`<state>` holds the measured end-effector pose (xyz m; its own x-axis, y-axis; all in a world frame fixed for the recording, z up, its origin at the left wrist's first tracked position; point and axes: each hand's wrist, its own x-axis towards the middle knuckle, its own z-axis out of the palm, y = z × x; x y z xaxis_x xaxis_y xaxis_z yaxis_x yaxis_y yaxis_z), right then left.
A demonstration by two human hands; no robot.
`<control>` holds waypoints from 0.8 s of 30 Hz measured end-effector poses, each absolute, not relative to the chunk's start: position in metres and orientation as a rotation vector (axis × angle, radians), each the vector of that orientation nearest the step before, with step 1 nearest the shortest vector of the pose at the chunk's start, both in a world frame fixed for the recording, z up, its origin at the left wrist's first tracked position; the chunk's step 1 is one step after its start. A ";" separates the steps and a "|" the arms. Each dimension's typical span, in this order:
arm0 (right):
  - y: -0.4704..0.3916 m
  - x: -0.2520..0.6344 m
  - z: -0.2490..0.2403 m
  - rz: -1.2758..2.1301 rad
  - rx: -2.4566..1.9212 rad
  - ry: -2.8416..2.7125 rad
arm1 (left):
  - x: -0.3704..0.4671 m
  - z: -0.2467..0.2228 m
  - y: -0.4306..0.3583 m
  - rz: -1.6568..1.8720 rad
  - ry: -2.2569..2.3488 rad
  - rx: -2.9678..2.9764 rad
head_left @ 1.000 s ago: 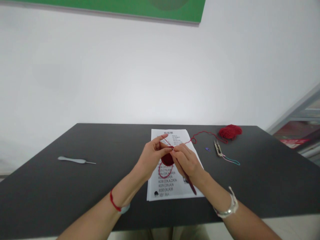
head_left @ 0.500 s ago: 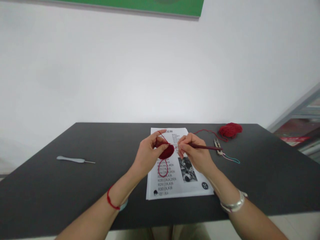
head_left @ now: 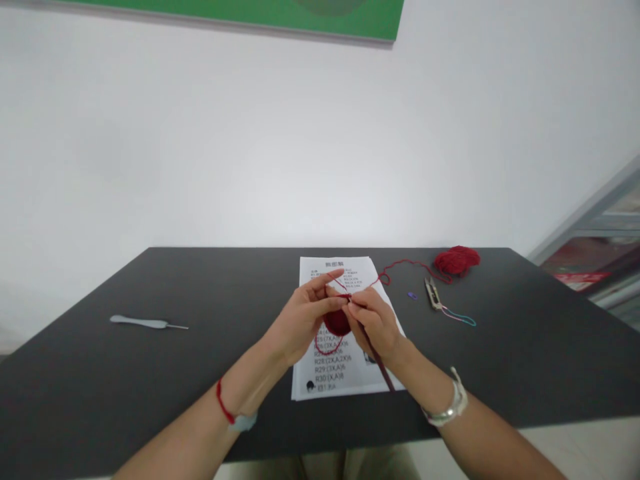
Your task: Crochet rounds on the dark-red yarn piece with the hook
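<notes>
My left hand (head_left: pixel 306 313) pinches a small dark red crochet piece (head_left: pixel 338 323) by its upper edge, its index finger raised with red yarn running over it. A crochet hook (head_left: pixel 379 363) with a dark red handle is gripped in my right hand (head_left: pixel 377 320); its handle slants down towards me. The hook's tip meets the top edge of the piece, between the fingertips of both hands, and is mostly hidden. A loop of red yarn (head_left: pixel 329 353) hangs below the piece, over the printed sheets (head_left: pixel 345 383).
On the black table (head_left: pixel 225 287) a grey-handled hook (head_left: pixel 145 323) lies at left. To the right are a red yarn ball (head_left: pixel 457 260), its strand leading to my hands, thread snips (head_left: pixel 433 293) with a coloured cord, and a small purple clip (head_left: pixel 412 295). A wall stands behind.
My right hand has moved left and turned, swinging the hook's handle from pointing right to pointing down towards me. Both hands are now together at the crochet piece. The purple clip has come into view.
</notes>
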<state>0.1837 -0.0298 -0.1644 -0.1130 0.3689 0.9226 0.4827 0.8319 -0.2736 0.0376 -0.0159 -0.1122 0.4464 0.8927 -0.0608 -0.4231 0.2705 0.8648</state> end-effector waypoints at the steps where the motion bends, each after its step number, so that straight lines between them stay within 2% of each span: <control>1: -0.030 0.184 -0.162 -0.035 -0.660 -1.708 | 0.036 -0.112 -0.014 0.940 0.628 0.872; 6: -0.032 0.187 -0.150 0.623 -0.673 -1.444 | 0.030 -0.109 -0.004 0.929 0.656 0.829; 8: -0.032 0.191 -0.149 0.776 -0.635 -1.369 | 0.027 -0.108 0.000 0.931 0.643 0.864; 24: -0.035 0.211 -0.136 0.981 -0.574 -1.468 | 0.007 -0.105 0.008 0.679 0.609 1.053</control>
<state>0.2108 -0.0348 -0.1357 -0.1591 0.8206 0.5488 -0.1938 0.5192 -0.8324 0.0066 0.0083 -0.1046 0.6470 0.7518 -0.1273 -0.2075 0.3342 0.9194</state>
